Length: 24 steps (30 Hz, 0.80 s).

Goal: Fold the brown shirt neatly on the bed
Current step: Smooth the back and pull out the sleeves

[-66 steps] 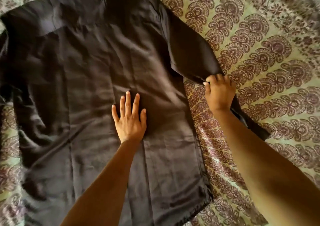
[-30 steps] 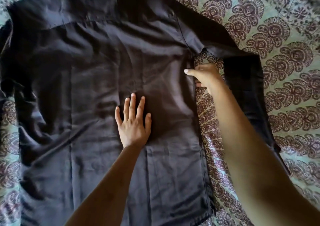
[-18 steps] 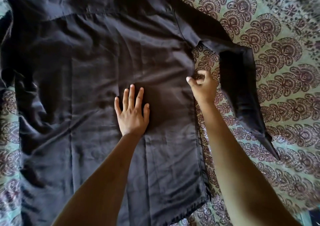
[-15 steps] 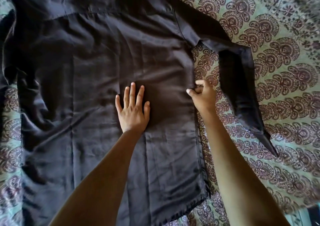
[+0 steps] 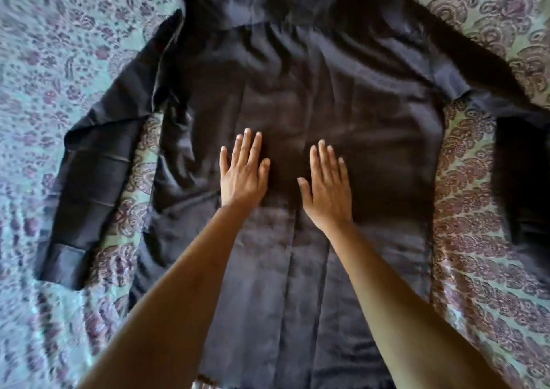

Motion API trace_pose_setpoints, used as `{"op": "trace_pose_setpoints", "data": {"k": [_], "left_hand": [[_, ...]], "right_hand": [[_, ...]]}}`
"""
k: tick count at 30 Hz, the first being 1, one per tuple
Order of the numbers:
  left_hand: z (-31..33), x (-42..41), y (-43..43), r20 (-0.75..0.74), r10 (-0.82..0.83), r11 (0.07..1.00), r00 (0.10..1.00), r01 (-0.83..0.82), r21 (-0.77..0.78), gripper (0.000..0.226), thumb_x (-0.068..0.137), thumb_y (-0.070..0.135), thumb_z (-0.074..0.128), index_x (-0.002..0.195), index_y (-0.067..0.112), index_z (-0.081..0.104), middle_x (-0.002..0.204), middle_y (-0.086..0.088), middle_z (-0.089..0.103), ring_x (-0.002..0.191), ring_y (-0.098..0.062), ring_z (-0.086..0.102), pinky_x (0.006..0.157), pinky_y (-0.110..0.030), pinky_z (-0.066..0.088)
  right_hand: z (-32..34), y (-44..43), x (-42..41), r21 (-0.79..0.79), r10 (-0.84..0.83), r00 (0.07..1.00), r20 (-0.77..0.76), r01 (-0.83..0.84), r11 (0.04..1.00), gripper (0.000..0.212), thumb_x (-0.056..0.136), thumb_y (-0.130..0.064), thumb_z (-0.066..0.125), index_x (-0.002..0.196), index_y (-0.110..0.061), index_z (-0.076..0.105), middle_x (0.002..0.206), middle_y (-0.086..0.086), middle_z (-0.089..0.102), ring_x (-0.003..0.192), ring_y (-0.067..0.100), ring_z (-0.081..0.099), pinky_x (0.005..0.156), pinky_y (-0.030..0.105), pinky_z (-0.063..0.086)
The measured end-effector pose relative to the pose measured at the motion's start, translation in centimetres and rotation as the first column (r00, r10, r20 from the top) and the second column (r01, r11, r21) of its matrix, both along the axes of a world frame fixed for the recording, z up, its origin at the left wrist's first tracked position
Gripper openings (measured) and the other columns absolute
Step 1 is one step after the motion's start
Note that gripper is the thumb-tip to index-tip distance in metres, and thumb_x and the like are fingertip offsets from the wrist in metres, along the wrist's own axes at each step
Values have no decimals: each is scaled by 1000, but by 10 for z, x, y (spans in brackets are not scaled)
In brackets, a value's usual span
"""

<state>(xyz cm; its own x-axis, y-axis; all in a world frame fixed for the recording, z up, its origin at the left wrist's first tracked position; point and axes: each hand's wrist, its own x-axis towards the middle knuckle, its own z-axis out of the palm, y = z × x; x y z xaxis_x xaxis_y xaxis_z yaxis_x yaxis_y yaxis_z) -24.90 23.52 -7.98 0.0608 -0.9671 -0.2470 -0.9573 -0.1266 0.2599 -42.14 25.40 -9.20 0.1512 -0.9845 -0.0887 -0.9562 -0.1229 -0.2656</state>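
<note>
brown shirt (image 5: 342, 97) | spread flat, creased, sleeves out | hands on it

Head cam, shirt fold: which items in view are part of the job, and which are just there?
In the job: brown shirt, spread out; left hand and right hand, both flat on its middle.
Just there: patterned bedsheet, only the surface under the shirt.

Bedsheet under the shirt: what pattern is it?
The bedsheet has maroon paisley-like motifs on pale green, clearest in the head view.
</note>
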Motion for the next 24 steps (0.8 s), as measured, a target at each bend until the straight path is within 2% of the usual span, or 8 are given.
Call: {"op": "trace_pose_setpoints", "data": {"k": [3,7,12,15,17,19,20,24], "left_hand": [[-12,51,-11,75,-47,999,996,48,-6,66,89,50,12,148,23,19,157,2,13,145,-15,11,116,-40,4],[-18,112,-45,145,-183,983,972,184,1,64,91,54,15,149,27,14,157,4,12,145,-17,12,116,-39,5],[-16,159,-85,152,-34,999,988,31,18,59,98,48,27,149,27,9,159,2,5,146,-17,5,116,-43,0],[-5,146,-77,102,1,998,995,5,-63,57,99,43,28,149,20,15,158,-2,8,145,-18,7,116,-43,1],[-4,125,-48,56,-109,987,992,115,-114,57,97,42,28,148,18,20,157,-4,14,145,-19,12,115,-42,3],[-8,120,-18,84,-259,959,962,266,-99,58,95,44,26,148,20,23,156,-4,19,143,-19,18,115,-42,7],[-11,128,-12,112,-281,954,953,290,-73,58,94,45,24,147,21,23,156,-3,20,143,-19,19,115,-42,8],[-20,169,-35,161,-130,989,978,140,-51,64,92,49,18,148,21,20,156,-2,18,144,-18,17,115,-42,8]], "right_hand": [[-12,1,4,16,-4,995,-99,6,1000,64,92,-42,27,145,-6,23,153,14,21,141,26,24,114,39,7],[-11,0,6,24,-3,991,-133,6,1000,66,92,-43,25,145,-4,23,153,16,22,140,27,26,114,39,6],[-10,-1,8,26,-7,989,-148,11,1000,66,92,-44,25,144,-3,26,151,17,25,138,30,29,113,41,10],[-6,-2,11,40,-33,990,-141,39,998,66,92,-44,24,145,-4,24,152,16,22,139,30,27,114,41,8],[-2,-2,20,34,-42,991,-123,47,998,65,92,-44,23,145,-6,23,153,16,20,140,30,24,114,40,6],[0,-2,34,24,-26,993,-117,29,999,64,93,-43,23,145,-7,23,153,15,21,141,29,23,114,39,5],[-1,-2,39,29,-27,993,-117,31,999,64,93,-43,23,146,-7,24,153,14,21,141,28,24,113,39,5],[-8,-2,43,42,-44,989,-139,50,998,64,92,-44,23,146,-9,21,154,12,21,141,26,23,113,40,4]]}}
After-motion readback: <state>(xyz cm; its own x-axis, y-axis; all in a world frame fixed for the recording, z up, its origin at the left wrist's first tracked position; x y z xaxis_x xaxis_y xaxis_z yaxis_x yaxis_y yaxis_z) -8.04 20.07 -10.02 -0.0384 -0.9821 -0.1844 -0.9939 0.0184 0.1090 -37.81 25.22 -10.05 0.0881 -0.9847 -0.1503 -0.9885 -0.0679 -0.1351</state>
